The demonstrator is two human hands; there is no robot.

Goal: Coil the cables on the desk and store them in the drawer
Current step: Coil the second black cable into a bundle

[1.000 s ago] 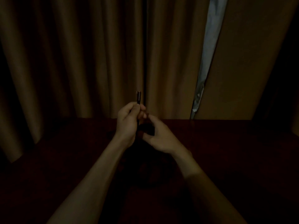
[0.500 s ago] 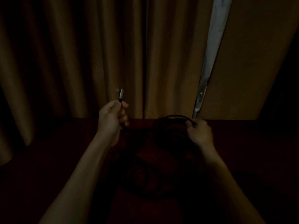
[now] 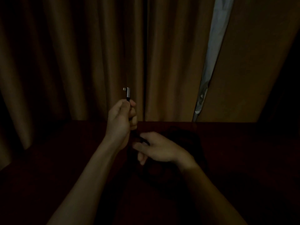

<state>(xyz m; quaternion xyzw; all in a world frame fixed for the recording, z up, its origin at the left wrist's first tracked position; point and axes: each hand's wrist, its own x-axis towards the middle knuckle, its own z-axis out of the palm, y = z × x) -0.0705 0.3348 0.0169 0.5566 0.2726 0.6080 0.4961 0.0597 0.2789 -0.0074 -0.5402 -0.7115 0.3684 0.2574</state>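
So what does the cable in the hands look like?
The cable is thin and dark, ending in a grey, metal-looking plug with a small tip bent to the left. The left hand grips it just under the plug, which points up in front of the curtain. Lower down, it runs into the right hand, which holds it above the desk. The rest is lost in the dark.

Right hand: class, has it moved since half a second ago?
Yes. The right hand has shifted left and down, away from the foot of the pale curtain gap, to just below the left hand holding the cable.
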